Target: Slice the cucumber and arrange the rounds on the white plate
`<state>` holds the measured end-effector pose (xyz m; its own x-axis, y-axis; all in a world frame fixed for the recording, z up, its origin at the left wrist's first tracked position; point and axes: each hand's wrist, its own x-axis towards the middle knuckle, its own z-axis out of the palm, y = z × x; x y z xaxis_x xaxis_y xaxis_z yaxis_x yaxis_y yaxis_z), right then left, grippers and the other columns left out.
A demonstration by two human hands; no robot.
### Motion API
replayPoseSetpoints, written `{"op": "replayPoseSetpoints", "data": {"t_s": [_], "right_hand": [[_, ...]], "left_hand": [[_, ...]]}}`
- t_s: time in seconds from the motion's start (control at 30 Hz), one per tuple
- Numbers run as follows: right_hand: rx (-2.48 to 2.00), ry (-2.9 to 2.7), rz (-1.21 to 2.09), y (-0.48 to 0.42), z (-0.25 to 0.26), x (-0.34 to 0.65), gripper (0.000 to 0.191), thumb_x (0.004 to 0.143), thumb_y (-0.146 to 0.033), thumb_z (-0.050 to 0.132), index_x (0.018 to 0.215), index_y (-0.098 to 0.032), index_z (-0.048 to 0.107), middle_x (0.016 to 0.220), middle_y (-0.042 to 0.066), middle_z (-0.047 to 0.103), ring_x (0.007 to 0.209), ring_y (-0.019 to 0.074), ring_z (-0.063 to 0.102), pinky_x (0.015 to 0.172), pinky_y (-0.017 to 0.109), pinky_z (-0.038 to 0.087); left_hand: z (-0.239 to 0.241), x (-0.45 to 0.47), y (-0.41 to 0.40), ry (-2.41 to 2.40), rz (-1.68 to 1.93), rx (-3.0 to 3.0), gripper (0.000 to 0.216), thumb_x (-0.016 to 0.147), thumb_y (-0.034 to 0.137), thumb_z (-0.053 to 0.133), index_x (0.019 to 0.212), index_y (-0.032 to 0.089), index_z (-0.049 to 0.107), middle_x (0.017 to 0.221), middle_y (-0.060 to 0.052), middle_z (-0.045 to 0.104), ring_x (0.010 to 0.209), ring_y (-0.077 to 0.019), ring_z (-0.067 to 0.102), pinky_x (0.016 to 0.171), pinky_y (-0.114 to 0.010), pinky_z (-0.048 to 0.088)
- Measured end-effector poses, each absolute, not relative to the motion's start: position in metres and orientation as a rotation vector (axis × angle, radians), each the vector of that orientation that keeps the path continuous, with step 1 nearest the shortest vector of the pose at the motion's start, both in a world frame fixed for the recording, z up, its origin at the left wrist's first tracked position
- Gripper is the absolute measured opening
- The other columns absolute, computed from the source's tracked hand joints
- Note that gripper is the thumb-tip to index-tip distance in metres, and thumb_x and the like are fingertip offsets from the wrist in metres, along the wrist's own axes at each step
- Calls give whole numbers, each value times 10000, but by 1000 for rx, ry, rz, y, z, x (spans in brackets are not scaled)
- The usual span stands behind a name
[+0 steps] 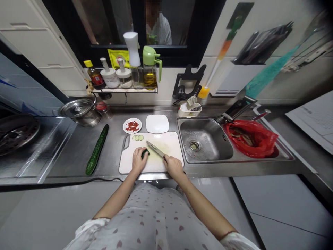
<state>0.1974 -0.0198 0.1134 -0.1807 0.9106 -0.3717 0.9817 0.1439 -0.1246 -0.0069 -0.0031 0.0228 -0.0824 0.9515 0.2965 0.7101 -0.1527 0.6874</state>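
On a white cutting board (169, 146), my left hand (138, 161) is closed over a short piece of green cucumber (144, 153), pressing it down. My right hand (173, 166) grips the handle of a knife (155, 149), whose blade angles up and left with its edge at the cucumber piece's end. A slice sticks to the blade. A few cut cucumber slices (137, 138) lie at the board's far left corner.
A whole cucumber (97, 149) lies on the steel counter at left. Behind the board sit a small dish of red chopped chilli (132, 125) and a white plate (157, 123). At right, a sink (208, 142) and a red bag (251, 137). Pot (79, 111) far left.
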Motion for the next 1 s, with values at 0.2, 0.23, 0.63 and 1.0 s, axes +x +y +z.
{"op": "replayPoseSetpoints", "data": {"t_s": [0.2, 0.23, 0.63, 1.0], "right_hand": [[1879, 2207, -464, -22, 118, 198, 266, 944, -345, 449, 1173, -232, 524, 1024, 81, 648, 944, 195, 610, 766, 273, 385], [1877, 2216, -447, -23, 118, 198, 268, 936, -337, 467, 1177, -233, 521, 1024, 81, 646, 949, 197, 605, 771, 274, 383], [1811, 2320, -260, -23, 120, 222, 389, 886, -327, 575, 1243, -198, 491, 1003, 103, 634, 970, 234, 574, 792, 308, 363], [1823, 2293, -272, -26, 124, 238, 353, 884, -305, 568, 1218, -205, 511, 974, 106, 642, 969, 231, 581, 786, 288, 350]], "left_hand": [[41, 1, 2, 1900, 1120, 1864, 333, 877, 342, 512, 1183, 232, 581, 1129, -106, 543, 1107, -256, 501, 972, -421, 395], [45, 3, 4, 1922, 1101, 1875, 351, 873, 348, 517, 1201, 238, 578, 1152, -111, 539, 1122, -265, 490, 983, -435, 380], [75, 21, 32, 1793, 670, 2025, 229, 795, 427, 605, 959, 290, 687, 1243, -97, 544, 1238, -337, 381, 1037, -638, 155], [68, 32, 38, 1691, 597, 1975, 342, 745, 359, 648, 1083, 304, 652, 1277, -89, 535, 1213, -313, 416, 1044, -579, 194]]}}
